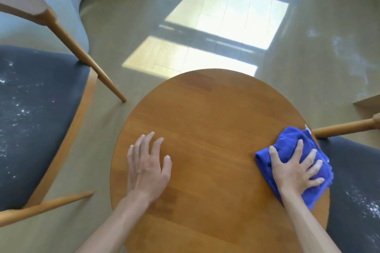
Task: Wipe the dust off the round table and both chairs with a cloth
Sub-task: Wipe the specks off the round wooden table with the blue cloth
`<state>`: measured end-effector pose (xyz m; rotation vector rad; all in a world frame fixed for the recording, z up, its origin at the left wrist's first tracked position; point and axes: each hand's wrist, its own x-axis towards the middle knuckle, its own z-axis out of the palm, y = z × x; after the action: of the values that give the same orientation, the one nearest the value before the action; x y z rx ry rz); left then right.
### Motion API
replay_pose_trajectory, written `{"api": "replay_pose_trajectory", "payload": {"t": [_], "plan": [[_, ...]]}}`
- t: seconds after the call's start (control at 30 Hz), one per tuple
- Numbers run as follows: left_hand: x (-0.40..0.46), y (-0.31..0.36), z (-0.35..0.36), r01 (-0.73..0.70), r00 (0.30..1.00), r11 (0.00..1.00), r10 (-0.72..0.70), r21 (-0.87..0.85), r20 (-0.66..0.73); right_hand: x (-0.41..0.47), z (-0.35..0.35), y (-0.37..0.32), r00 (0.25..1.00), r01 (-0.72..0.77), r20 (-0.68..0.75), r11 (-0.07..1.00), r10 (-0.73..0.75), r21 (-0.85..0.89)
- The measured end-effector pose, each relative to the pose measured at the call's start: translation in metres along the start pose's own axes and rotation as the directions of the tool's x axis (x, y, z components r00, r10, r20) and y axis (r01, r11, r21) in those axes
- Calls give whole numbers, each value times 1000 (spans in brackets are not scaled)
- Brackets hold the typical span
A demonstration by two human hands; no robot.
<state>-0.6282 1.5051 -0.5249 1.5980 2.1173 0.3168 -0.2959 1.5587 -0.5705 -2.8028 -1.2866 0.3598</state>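
Right hand [296, 168] flat, pressing cloth [287, 139] at surface [205, 109] 4 o'clock; left hand [147, 164] open, bracing. Table wipe underway; dusty chairs next.

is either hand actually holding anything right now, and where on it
The right hand presses flat, fingers spread, on top of the folded blue cloth at the table's right edge. The left hand holds nothing.

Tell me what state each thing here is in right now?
Round table: top looks free of dust.
Cloth: bunched at the table's right edge.
Right hand: fingers spread, pressing the cloth.
Left hand: open, on the table.
Left chair: seat speckled with white dust.
Right chair: seat dusty too.
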Motion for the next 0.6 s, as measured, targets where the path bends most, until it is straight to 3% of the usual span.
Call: {"api": "replay_pose_trajectory", "payload": {"t": [0.2, 0.37, 0.6], "plan": [[17, -9, -5, 127, 991, 991, -129, -31, -46, 56, 3, -83, 992, 126, 6, 992, -126, -17], [28, -25, -4, 228, 967, 959, -243, -168, -76, 79, 9, -150, 969, 248, 17, 968, -247, -33], [30, -27, -3, 211, 954, 941, -257, -266, -154, 43, 32, -224, 844, 536, 42, 838, -534, -100]]}}
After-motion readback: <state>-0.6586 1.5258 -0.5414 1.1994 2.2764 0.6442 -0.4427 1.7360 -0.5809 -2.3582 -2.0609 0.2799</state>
